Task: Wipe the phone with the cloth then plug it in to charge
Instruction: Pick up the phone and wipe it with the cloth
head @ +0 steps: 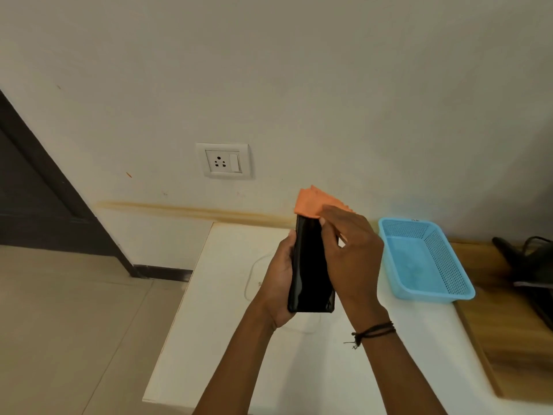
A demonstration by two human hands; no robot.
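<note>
- Count: one phone [311,265], one cloth [309,202], one basket [398,292], one wall socket [223,160] with a single switch beside it, and one cable [247,283].
- Phone: black, screen dark. It is held upright and slightly tilted, above the white table [224,339], between the two hands.
- Left hand [279,283]: it grips the phone from the left side. The palm cups the lower left edge and the thumb lies along that edge. The fingers behind the phone are hidden.
- Right hand [350,253]: it holds the orange cloth against the top end of the phone. The fingers lie over the cloth, bent only slightly, and the thumb sits at its lower edge on the screen. Part of the cloth projects above the phone's top edge.
- The two hands are close together, both on the phone; the right hand covers its upper right side.
- A black thread band [374,330] circles the right wrist.
- Cable: white, lying in a loose loop on the table below the hands. Its ends are not visible.
- Basket: light blue, perforated walls, standing on the table just right of the right hand, apart from it.
- Wall socket: mounted on the wall above and to the left of the phone, well apart from it, nothing plugged in.
</note>
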